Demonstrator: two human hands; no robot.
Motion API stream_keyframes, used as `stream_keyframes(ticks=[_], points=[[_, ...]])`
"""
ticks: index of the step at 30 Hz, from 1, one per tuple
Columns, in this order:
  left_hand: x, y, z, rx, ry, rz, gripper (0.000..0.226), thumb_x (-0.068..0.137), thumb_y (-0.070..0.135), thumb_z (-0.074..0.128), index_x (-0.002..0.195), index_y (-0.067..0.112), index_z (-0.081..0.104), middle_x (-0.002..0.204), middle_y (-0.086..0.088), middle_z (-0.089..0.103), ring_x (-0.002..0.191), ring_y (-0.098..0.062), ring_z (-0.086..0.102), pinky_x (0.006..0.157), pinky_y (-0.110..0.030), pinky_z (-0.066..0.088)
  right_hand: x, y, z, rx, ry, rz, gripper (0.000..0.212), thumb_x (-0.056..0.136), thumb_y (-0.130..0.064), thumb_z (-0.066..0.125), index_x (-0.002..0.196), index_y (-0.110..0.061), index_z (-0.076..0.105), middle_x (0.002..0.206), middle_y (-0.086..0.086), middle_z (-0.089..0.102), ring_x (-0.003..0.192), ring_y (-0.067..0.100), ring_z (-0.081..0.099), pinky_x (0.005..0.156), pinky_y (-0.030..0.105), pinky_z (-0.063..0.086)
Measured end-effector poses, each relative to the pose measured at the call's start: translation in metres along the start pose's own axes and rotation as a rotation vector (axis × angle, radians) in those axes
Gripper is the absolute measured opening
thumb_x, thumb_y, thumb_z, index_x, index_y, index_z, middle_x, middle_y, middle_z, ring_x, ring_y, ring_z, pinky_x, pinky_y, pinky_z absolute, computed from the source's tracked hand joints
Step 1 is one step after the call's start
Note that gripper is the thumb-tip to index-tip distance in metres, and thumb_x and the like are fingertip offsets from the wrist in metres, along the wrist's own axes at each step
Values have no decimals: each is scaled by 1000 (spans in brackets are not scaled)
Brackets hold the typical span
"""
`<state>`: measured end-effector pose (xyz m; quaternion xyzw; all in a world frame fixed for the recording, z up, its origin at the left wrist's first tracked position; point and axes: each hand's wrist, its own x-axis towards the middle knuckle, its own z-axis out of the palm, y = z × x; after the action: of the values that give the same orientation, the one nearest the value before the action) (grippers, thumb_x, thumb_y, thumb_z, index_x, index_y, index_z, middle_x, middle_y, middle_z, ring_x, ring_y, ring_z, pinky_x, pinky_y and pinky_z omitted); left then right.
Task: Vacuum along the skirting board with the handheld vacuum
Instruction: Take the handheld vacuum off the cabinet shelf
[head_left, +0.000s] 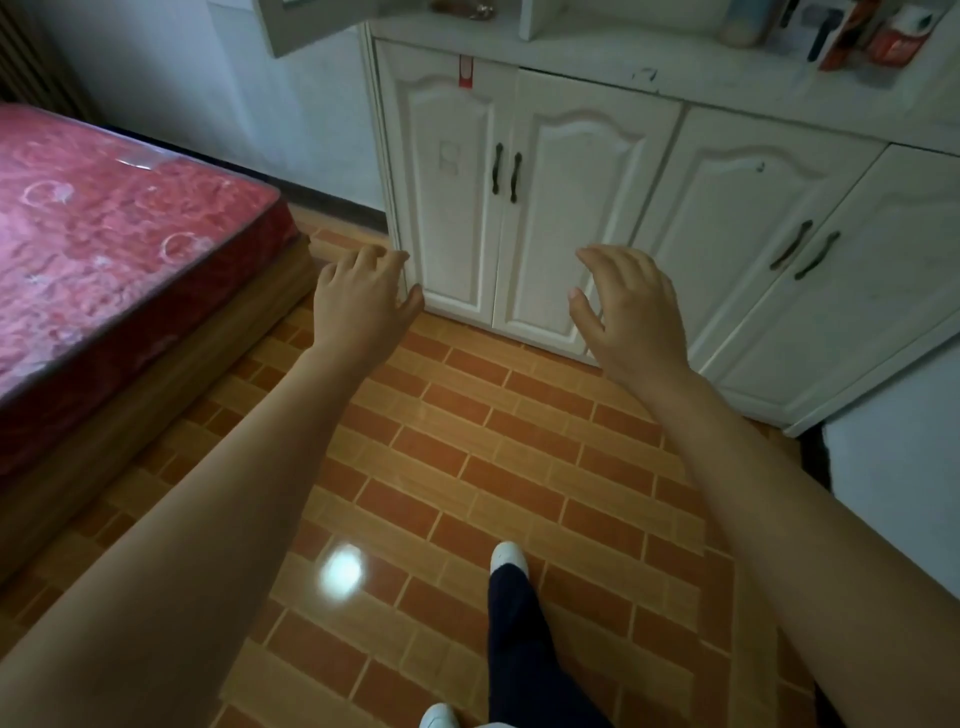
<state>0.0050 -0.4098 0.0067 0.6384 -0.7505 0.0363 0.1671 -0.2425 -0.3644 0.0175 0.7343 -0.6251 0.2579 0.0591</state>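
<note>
No handheld vacuum shows in the head view. My left hand (361, 301) is stretched out ahead over the floor, fingers loosely curled and apart, holding nothing. My right hand (631, 312) is raised beside it in front of the white cupboard doors, fingers spread, also empty. A dark skirting board (332, 200) runs along the foot of the pale wall between the bed and the cupboard, well beyond both hands.
A bed with a red patterned mattress (104, 249) on a wooden base fills the left. A white cupboard (597, 218) with dark handles spans the back right, its top cluttered with items. Orange brick-pattern tile floor (467, 467) lies between. My leg and white shoe (511, 561) stand below.
</note>
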Motion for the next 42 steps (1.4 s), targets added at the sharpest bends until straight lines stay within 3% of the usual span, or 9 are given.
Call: stream_keyframes(ticks=[18, 30, 35, 42], points=[[251, 17, 67, 14, 48, -103, 46, 93, 36, 45, 133, 13, 47, 135, -14, 51, 125, -32, 45, 103, -47, 36, 254, 119, 75, 40, -35, -92, 45, 92, -28, 40, 128, -5, 50, 132, 14, 53, 125, 31, 43, 102, 43, 32], [391, -28, 102, -15, 71, -82, 48, 94, 38, 44, 135, 13, 46, 138, -13, 47, 129, -32, 40, 106, -48, 31, 377, 128, 145, 39, -17, -104, 44, 92, -29, 40, 126, -4, 52, 129, 14, 55, 122, 32, 46, 100, 43, 35], [476, -58, 111, -12, 75, -52, 49, 95, 40, 42, 136, 14, 44, 139, -13, 46, 129, -31, 40, 106, -48, 32, 448, 121, 180, 28, -8, -59, 57, 88, -39, 28, 128, -5, 51, 130, 13, 55, 123, 31, 45, 100, 43, 34], [570, -88, 125, -23, 69, 25, 48, 94, 38, 43, 135, 13, 44, 138, -14, 46, 129, -31, 40, 105, -46, 32, 529, 111, 217, 5, 7, -4, 60, 88, -40, 24, 129, -5, 49, 132, 13, 53, 125, 30, 43, 102, 43, 33]])
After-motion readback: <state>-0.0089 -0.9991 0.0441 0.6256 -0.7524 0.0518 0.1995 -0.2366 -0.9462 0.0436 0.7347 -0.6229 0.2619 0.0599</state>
